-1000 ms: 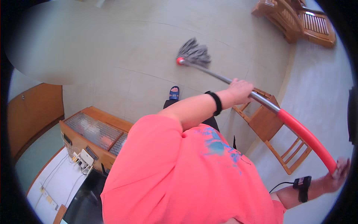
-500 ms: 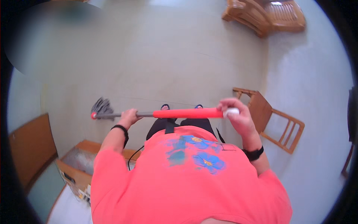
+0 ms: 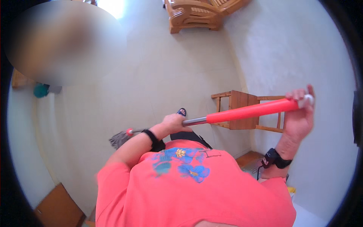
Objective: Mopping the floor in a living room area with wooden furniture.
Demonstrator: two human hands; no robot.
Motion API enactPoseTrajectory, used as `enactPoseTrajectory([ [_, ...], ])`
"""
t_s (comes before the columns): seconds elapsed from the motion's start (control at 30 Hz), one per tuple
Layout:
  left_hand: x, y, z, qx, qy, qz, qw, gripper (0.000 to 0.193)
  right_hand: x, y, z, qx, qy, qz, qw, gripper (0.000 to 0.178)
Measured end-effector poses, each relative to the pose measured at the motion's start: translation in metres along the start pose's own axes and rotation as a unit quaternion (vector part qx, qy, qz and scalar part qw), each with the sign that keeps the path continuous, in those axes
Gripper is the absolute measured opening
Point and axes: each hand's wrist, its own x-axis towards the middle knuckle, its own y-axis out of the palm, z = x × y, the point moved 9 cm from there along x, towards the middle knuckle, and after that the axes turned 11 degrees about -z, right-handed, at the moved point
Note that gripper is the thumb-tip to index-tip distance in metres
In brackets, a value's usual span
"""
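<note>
A mop (image 3: 249,111) slants across in front of my body, with a red sleeve on its upper part and a grey pole below. My left hand (image 3: 176,123) is wrapped round the grey pole just below the red sleeve. At the white-capped top end, my right hand (image 3: 300,119) has its fingers curled over the handle. Grey strands of the mop head (image 3: 121,140) hang low on the left, beyond my left forearm, which hides part of the pole.
A wooden chair (image 3: 244,98) stands right of centre, partly behind the red sleeve. At the far edge is a carved wooden armchair (image 3: 194,17). A brown wooden panel (image 3: 60,208) is at the lower left, and a teal object (image 3: 41,90) is at the far left by the wall.
The view has turned and the room has shifted. The mop has moved right, its top end further out and its head closer to me. Both hands keep their grip.
</note>
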Motion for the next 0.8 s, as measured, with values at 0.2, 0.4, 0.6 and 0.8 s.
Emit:
enactPoseTrajectory([
  [0.2,0.150,-0.002,-0.165,0.059,0.174,0.089,0.979,0.053,0.034,-0.065,0.134,-0.028,-0.169,-0.057,0.984,0.046],
  [0.4,0.283,-0.005,-0.236,0.098,0.263,0.036,0.959,0.045,0.043,-0.049,0.147,-0.102,-0.260,-0.033,0.960,0.038],
  [0.6,0.445,-0.045,-0.178,0.150,0.234,0.011,0.961,0.042,0.098,0.000,0.017,-0.116,-0.166,0.260,0.944,0.033],
  [0.8,0.538,-0.105,-0.139,0.103,0.187,-0.087,0.973,0.039,0.162,-0.048,-0.032,-0.380,-0.133,-0.075,0.912,0.016],
])
